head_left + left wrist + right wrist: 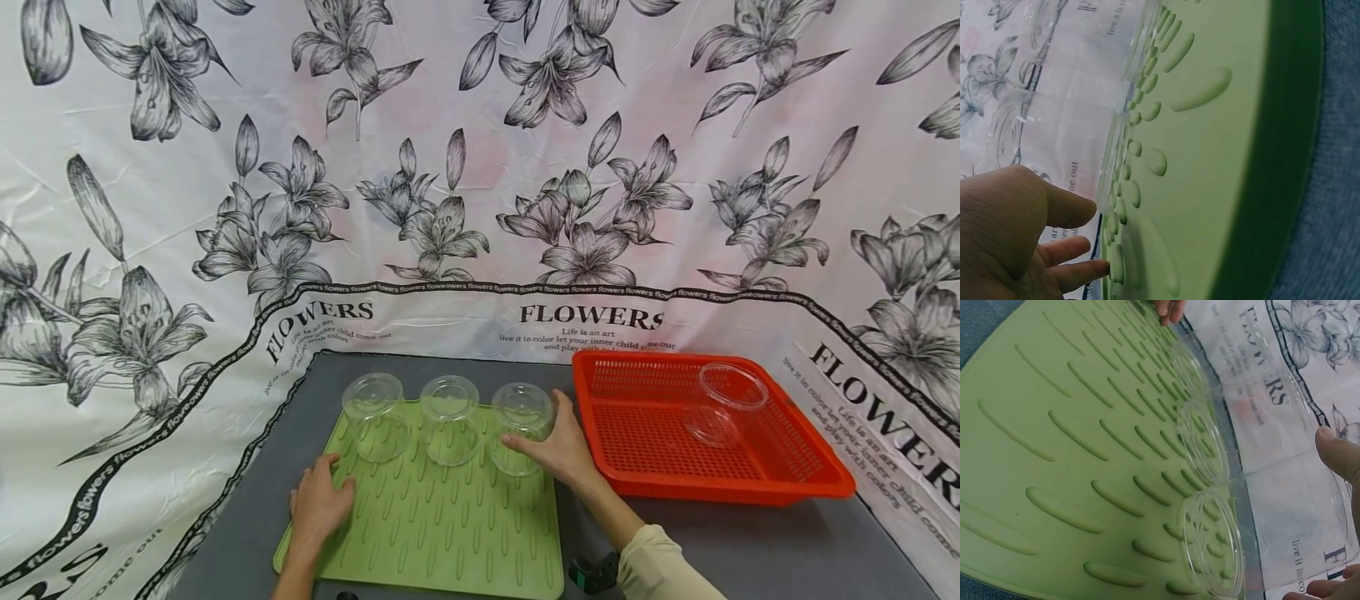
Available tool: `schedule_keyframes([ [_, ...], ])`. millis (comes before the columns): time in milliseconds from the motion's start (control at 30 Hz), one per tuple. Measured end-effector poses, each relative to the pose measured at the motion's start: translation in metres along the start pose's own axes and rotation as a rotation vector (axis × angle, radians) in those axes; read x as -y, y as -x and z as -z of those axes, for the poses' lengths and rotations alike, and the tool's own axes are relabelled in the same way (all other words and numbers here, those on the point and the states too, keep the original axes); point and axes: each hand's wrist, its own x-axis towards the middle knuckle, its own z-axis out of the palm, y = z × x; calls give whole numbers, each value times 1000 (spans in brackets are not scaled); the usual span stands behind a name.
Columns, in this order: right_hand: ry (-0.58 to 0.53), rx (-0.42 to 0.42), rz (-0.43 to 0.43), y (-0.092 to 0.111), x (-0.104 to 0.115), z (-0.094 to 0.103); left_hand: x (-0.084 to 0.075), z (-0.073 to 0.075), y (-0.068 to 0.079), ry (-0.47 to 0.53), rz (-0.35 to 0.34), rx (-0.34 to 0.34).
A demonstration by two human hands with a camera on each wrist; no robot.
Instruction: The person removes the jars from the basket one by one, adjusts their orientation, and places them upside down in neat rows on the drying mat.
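Three clear plastic cups stand upside down in a row along the far part of a green ridged mat [450, 533]. They are the left cup [377, 425], the middle cup [450, 425] and the right cup [517, 408]. My right hand [558, 450] holds the right cup, thumb across its near side and fingers round the far right side. In the right wrist view, that cup's rim [1213, 544] is down at the mat. My left hand [318, 504] is over the mat's left edge, fingers loosely bent and holding nothing, nearest the left cup.
A red plastic basket [712, 487] stands to the right of the mat, with another clear cup [711, 425] upright inside. The grey tabletop [247, 508] runs round the mat. Flower-printed cloth [450, 250] hangs behind and at the sides. A small black device [592, 575] lies by the right sleeve.
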Motion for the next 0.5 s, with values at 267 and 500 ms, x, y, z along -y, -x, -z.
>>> schedule_keyframes([
  [267,0,-6,-5,5,6,6,-2,0,0,-20,12,-2],
  [500,-9,-13,-5,9,10,10,-2,-1,-2,-30,23,24],
])
